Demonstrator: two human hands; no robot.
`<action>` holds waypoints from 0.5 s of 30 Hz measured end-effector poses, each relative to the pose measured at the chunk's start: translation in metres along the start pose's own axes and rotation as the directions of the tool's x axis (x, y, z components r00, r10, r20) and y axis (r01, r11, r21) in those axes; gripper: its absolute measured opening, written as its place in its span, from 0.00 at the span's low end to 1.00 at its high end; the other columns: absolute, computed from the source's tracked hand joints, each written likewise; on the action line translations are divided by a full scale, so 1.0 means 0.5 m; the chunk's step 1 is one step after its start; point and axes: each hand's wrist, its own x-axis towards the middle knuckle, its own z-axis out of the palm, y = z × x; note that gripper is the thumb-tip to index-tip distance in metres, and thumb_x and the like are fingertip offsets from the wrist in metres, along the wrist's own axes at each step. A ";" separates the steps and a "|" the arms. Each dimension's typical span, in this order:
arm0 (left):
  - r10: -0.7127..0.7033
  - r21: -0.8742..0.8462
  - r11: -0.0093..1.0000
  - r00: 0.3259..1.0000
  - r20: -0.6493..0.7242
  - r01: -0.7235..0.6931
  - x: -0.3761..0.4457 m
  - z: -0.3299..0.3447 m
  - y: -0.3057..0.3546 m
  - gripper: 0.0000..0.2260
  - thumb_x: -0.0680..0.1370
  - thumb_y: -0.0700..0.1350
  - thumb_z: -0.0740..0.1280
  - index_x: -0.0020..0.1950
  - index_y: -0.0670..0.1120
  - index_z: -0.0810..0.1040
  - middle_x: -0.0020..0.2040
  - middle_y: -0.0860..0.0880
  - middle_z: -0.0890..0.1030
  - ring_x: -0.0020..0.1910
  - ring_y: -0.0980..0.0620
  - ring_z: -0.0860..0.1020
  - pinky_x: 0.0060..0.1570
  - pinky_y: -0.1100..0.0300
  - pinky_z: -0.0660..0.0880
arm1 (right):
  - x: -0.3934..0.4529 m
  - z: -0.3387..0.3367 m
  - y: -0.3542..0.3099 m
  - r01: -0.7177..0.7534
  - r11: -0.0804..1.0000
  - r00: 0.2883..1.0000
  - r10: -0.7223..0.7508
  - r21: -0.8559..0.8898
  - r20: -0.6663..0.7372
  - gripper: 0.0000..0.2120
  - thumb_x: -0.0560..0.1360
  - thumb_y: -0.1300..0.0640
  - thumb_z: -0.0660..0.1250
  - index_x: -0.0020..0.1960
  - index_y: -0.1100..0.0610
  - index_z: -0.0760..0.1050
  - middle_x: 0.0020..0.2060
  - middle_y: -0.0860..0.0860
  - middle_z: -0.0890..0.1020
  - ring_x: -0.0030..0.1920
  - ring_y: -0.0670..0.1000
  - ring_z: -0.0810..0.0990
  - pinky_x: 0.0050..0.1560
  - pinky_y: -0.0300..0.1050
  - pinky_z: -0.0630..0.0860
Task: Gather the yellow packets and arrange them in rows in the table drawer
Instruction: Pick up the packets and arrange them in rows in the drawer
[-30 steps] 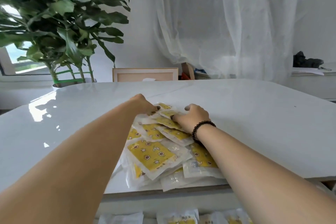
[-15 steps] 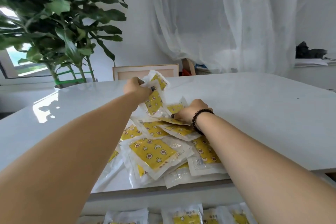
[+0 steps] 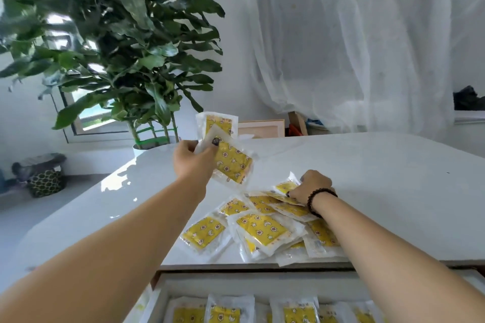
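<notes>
My left hand point(image 3: 194, 162) is lifted above the white table point(image 3: 380, 178) and grips two yellow packets point(image 3: 231, 162), one fanned behind the other. A loose pile of several yellow packets point(image 3: 262, 228) in clear wrappers lies near the table's front edge. At the far end of that pile my right hand point(image 3: 311, 186), with a dark bead bracelet on the wrist, pinches a packet point(image 3: 286, 187) that is tilted up from the pile. Below the front edge the open drawer point(image 3: 262, 284) holds a row of yellow packets point(image 3: 299, 313).
A large leafy potted plant point(image 3: 118, 47) stands behind the table's left end. White sheer curtains point(image 3: 354, 47) hang at the back, with a wooden frame point(image 3: 262, 128) leaning below them. A patterned basket point(image 3: 46, 178) sits on the floor at left.
My left hand has risen off the pile with two packets, moving up and away. My right hand has stayed on the pile's far end and now lifts a packet's edge. More of the drawer shows.
</notes>
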 end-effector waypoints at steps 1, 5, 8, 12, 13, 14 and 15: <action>-0.016 -0.013 1.000 1.000 0.011 0.017 -0.025 -0.018 0.002 0.10 0.73 0.44 0.73 0.41 0.50 0.71 0.40 0.48 0.76 0.37 0.50 0.75 0.38 0.57 0.76 | -0.012 -0.008 -0.002 0.012 1.000 1.000 -0.012 0.009 -0.011 0.14 0.69 0.53 0.72 0.50 0.57 0.74 0.48 0.54 0.79 0.56 0.56 0.77 0.50 0.44 0.76; -0.078 -0.038 0.996 0.995 0.057 0.080 -0.120 -0.073 0.006 0.09 0.73 0.43 0.73 0.42 0.50 0.72 0.42 0.46 0.78 0.41 0.46 0.77 0.50 0.48 0.79 | -0.060 -0.046 -0.012 0.059 0.993 0.992 -0.047 0.101 -0.117 0.12 0.71 0.65 0.70 0.54 0.67 0.77 0.54 0.59 0.81 0.56 0.58 0.79 0.53 0.44 0.77; -0.121 -0.067 0.990 0.990 0.077 0.126 -0.172 -0.099 0.020 0.09 0.73 0.43 0.73 0.43 0.49 0.73 0.46 0.43 0.80 0.47 0.41 0.81 0.53 0.43 0.79 | -0.100 -0.076 -0.026 0.143 0.961 0.982 -0.108 0.235 -0.157 0.16 0.71 0.65 0.70 0.57 0.70 0.77 0.57 0.61 0.81 0.59 0.59 0.78 0.60 0.49 0.76; -0.132 -0.117 0.983 0.986 0.105 0.144 -0.226 -0.124 0.050 0.09 0.73 0.41 0.72 0.46 0.48 0.73 0.48 0.43 0.81 0.50 0.41 0.81 0.53 0.44 0.80 | -0.207 -0.133 -0.057 0.040 0.693 0.992 -0.111 0.719 0.052 0.19 0.74 0.48 0.69 0.48 0.67 0.81 0.36 0.55 0.83 0.37 0.55 0.81 0.41 0.47 0.79; -0.130 -0.129 0.981 0.985 0.112 0.145 -0.237 -0.130 0.055 0.09 0.74 0.41 0.72 0.48 0.48 0.73 0.48 0.44 0.81 0.49 0.42 0.82 0.53 0.44 0.80 | -0.244 -0.150 -0.067 -0.051 0.592 0.975 -0.144 0.805 0.168 0.22 0.74 0.45 0.68 0.46 0.66 0.80 0.33 0.54 0.80 0.31 0.53 0.79 0.35 0.45 0.78; -0.130 -0.136 0.980 0.984 0.118 0.146 -0.249 -0.137 0.060 0.09 0.74 0.40 0.71 0.50 0.47 0.73 0.48 0.45 0.81 0.49 0.43 0.82 0.53 0.45 0.79 | -0.281 -0.165 -0.075 -0.105 0.554 0.946 -0.202 0.826 0.256 0.22 0.73 0.42 0.69 0.45 0.64 0.79 0.33 0.53 0.79 0.30 0.53 0.78 0.33 0.44 0.78; -0.126 -0.137 0.980 0.984 0.127 0.143 -0.259 -0.143 0.063 0.09 0.74 0.39 0.71 0.51 0.47 0.74 0.48 0.45 0.81 0.49 0.43 0.82 0.53 0.45 0.79 | -0.316 -0.175 -0.079 -0.110 0.563 0.912 -0.271 0.819 0.308 0.23 0.70 0.40 0.70 0.45 0.62 0.79 0.35 0.54 0.79 0.32 0.53 0.78 0.35 0.45 0.79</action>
